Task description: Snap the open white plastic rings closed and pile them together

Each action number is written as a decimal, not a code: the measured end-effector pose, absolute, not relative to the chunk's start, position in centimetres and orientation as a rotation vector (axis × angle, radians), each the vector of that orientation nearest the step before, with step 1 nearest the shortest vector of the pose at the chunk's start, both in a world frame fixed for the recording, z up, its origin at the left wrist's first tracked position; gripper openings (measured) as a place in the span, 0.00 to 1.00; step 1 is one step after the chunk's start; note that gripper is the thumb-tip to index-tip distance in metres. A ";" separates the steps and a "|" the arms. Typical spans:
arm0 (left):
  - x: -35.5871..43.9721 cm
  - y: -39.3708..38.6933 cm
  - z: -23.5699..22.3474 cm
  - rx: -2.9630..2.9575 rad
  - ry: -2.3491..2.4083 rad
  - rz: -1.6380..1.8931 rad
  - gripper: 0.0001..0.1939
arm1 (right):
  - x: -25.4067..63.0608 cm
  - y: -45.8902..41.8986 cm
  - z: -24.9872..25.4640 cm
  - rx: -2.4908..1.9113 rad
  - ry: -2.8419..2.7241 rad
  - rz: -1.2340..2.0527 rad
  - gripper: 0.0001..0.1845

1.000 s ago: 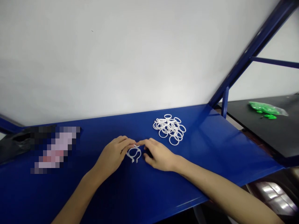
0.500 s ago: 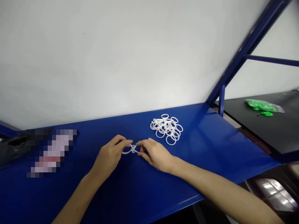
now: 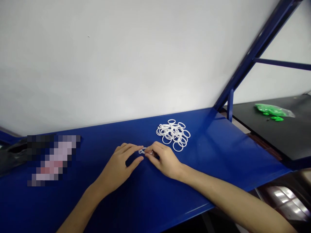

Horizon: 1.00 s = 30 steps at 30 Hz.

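Observation:
Thumb and fingers of my right hand (image 3: pixel 161 157) pinch white plastic rings (image 3: pixel 143 150) with small eyelets, just above the blue table; how many is hard to tell, since the fingers cover most of them. To their left is my left hand (image 3: pixel 127 158), its thumb and index finger spread apart with nothing between them. That index fingertip comes up to the near end of the rings; whether it touches them I cannot tell. Behind my right hand lies a loose pile of similar white rings (image 3: pixel 173 132).
Both hands work over the blue tabletop (image 3: pixel 211 152), which meets a white wall (image 3: pixel 121 64). At the left lie a dark bag (image 3: pixel 14 153) and a pixelated, blurred-out item (image 3: pixel 58 157). A blue metal frame (image 3: pixel 243 64) rises at the right. Beyond it, a black table (image 3: pixel 262 136) carries a bag of green pieces (image 3: pixel 272 110).
My left hand has let go of the white ring it pinched and opened its fingers. The rings have shifted right into my right hand's grip. The pile has not moved.

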<state>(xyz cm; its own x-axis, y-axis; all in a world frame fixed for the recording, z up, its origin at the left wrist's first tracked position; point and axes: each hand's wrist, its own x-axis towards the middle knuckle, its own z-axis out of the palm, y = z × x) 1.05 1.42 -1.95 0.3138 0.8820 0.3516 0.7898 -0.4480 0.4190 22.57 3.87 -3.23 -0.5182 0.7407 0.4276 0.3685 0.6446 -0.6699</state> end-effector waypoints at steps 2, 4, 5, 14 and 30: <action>1.5 1.2 -1.8 2.316 1.515 0.885 0.13 | 22.6 3.8 -3.1 -0.839 -2.074 0.703 0.05; 1.7 1.2 -1.7 2.228 1.530 0.960 0.12 | 22.6 3.7 -3.1 -0.812 -2.042 0.716 0.05; 1.7 1.2 -1.7 2.188 1.539 0.984 0.12 | 22.6 3.7 -3.1 -0.798 -2.036 0.717 0.05; 1.5 1.4 -1.6 1.802 1.567 0.984 0.18 | 22.6 3.4 -2.9 -0.787 -1.965 0.662 0.08; 3.6 0.2 -2.5 2.169 1.428 1.182 0.11 | 23.2 2.7 -3.1 -0.701 -2.139 0.672 0.10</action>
<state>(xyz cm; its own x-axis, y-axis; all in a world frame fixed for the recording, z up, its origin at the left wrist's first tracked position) 3.58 0.25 -2.47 0.1732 0.8629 0.4747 0.6273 -0.4682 0.6223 23.19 2.71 -3.05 -0.5506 0.6663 0.5029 0.2591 0.7091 -0.6558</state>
